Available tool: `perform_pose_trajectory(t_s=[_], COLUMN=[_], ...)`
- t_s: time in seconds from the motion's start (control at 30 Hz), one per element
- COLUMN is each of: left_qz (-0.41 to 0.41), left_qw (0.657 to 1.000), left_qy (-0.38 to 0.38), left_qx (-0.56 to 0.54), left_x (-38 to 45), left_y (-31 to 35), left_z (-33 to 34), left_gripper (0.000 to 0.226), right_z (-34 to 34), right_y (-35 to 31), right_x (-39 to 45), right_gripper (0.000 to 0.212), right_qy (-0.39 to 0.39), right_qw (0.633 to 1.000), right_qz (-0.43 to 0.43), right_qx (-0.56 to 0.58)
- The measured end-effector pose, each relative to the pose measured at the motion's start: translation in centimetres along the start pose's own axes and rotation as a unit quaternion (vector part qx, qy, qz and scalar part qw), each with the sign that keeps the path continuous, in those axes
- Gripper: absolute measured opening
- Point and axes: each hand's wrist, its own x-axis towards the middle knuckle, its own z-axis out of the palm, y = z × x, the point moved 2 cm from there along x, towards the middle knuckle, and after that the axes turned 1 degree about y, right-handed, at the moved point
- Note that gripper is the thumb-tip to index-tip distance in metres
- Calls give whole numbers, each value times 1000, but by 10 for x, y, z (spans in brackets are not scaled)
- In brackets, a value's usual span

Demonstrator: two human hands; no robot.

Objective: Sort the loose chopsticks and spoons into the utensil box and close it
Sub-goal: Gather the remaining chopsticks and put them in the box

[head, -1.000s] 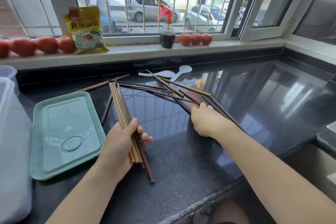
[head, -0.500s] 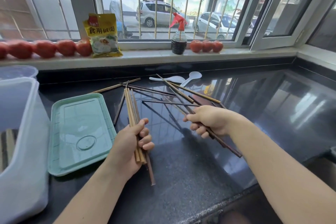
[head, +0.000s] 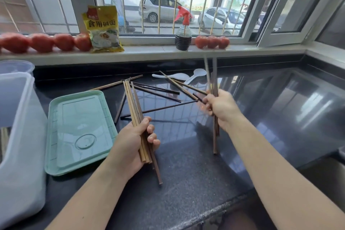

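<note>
On the dark polished stone counter (head: 261, 117), a pale green rectangular plastic lid (head: 78, 130) lies flat just right of the translucent plastic utensil box (head: 16, 145). Loose wooden chopsticks (head: 158, 91) lie crossed behind and right of the lid, with two white plastic spoons (head: 179, 76) behind them, before the windowsill (head: 149, 52).

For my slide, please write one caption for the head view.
Left hand and right hand each grip a bundle of chopsticks above the black counter, beside the green lid.
</note>
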Motion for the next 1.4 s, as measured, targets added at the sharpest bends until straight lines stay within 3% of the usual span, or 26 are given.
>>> perform_pose_trajectory(t_s=[0.13,0.23,0.33,0.47,0.57,0.67,0.73,0.83,1.0,1.17,1.27,1.3,1.37,1.4], left_qz=[20,38,69,167,266,323,304,258,225,134,122,115,117,125], left_qw=[1000,999,997,986,961,933,929,929,966,989,986,987,988,987], left_qy=[8,19,34,12,-15,-31,-32,-35,12,37,31,34,42,40], left_qx=[7,6,-4,5,68,156,210,262,125,52,105,106,95,92], left_x=[1,0,-3,-10,-17,-17,-12,-4,0,0,1,0,-2,-2], left_y=[2,5,9,19,30,31,20,-2,-13,-29,-26,-26,-27,-27], left_z=[0,0,2,8,9,11,13,14,22,27,22,22,23,24], left_gripper=[6,8,11,16,18,13,11,12,16,27,16,14,17,18], right_z=[-9,-2,23,61,56,57,66,68,76,92,87,81,55,35], right_y=[-37,-57,-42,14,8,13,26,30,25,31,34,32,25,21], right_x=[5,-13,-49,-72,-67,-67,-70,-75,-103,-117,-129,-131,-132,-129], right_gripper=[18,14,14,13,15,14,13,14,16,53,60,56,38,27], right_qy=[104,70,14,-67,-72,-130,-184,-202,-180,-138,-167,-194,-186,-116], right_qw=[983,962,961,987,984,980,977,972,960,878,793,785,831,856], right_qz=[-113,-201,-242,-147,-146,-135,-107,-118,-204,-283,-385,-403,-375,-367], right_qx=[101,170,136,27,68,66,29,14,-70,-361,-441,-429,-367,-345])
